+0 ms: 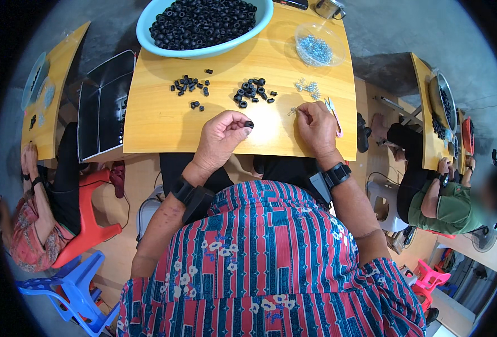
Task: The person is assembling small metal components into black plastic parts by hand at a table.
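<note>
Between the thumb and fingers of my left hand (223,137) is a small round black hollow piece (249,124), its opening showing. My right hand (318,132) is pinched at the table, fingertips beside a few tiny silvery metal pieces (292,112), possibly springs; whatever lies in the pinch is too small to make out. A loose pile of similar round black pieces (251,91) lies beyond my hands. To its left are smaller black pieces (189,84), scattered. A little heap of silvery pieces (309,88) sits past my right hand.
A light-blue basin (203,53) full of black pieces stands at the back, with a clear tub (315,49) of silvery pieces and a metal cup (331,8) to its right. Small scissors (335,118) lie beside my right hand. Co-workers sit at tables (63,84) on both sides.
</note>
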`<act>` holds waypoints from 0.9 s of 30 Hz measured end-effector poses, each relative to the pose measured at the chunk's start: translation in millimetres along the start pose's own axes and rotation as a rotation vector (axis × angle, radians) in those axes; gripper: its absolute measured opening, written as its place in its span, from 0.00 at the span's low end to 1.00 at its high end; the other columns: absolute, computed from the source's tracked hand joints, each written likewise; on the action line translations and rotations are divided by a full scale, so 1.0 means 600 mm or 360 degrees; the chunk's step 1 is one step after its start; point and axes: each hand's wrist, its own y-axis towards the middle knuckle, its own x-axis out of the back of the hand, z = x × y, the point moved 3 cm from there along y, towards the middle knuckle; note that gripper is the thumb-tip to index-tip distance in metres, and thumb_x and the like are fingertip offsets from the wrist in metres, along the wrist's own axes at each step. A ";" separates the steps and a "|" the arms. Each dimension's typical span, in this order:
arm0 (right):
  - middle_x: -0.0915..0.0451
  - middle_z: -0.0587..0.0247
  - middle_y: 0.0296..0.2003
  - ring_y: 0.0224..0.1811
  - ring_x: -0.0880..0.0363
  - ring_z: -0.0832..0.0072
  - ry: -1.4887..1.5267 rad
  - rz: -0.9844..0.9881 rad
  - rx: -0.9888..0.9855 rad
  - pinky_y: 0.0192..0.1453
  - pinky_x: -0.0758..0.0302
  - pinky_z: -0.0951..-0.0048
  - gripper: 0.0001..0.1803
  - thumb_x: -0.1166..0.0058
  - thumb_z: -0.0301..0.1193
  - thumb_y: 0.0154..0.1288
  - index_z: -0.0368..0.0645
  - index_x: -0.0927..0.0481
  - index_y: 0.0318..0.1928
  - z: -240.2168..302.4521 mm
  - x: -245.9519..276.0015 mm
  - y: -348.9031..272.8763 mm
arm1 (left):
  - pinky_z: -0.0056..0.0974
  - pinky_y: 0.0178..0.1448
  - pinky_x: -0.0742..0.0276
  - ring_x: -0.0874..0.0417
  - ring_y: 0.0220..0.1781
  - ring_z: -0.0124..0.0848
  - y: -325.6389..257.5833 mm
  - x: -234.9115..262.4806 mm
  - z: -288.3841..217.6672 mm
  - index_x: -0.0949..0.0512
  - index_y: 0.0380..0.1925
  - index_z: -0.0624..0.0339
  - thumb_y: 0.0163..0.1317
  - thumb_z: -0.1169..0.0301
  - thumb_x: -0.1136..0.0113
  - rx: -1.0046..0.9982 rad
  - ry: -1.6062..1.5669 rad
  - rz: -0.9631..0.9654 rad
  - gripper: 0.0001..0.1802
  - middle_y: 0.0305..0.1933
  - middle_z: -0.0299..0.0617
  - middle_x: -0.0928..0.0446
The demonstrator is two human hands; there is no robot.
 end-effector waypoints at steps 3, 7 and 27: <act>0.24 0.53 0.25 0.29 0.24 0.55 -0.0003 -0.0011 0.0004 0.33 0.27 0.60 0.02 0.48 0.24 0.53 0.42 0.22 0.26 0.002 0.002 -0.001 | 0.24 0.42 0.27 0.28 0.35 0.17 0.000 0.000 0.001 0.25 0.39 0.66 0.59 0.79 0.41 -0.0028 0.0003 -0.0003 0.08 0.32 0.31 0.27; 0.23 0.53 0.26 0.29 0.24 0.54 0.0205 -0.0115 0.0040 0.34 0.27 0.61 0.01 0.48 0.23 0.53 0.40 0.23 0.26 0.001 0.001 0.001 | 0.24 0.42 0.27 0.27 0.35 0.17 -0.001 -0.001 0.002 0.25 0.39 0.66 0.59 0.79 0.41 -0.0028 -0.0006 -0.0001 0.08 0.33 0.31 0.27; 0.19 0.66 0.30 0.30 0.23 0.85 0.0942 0.0208 -0.0238 0.37 0.26 0.83 0.05 0.45 0.19 0.59 0.36 0.20 0.36 0.041 -0.010 -0.012 | 0.25 0.44 0.27 0.25 0.37 0.18 -0.001 0.005 0.015 0.24 0.38 0.65 0.59 0.80 0.42 -0.0074 0.0044 0.0012 0.07 0.35 0.33 0.24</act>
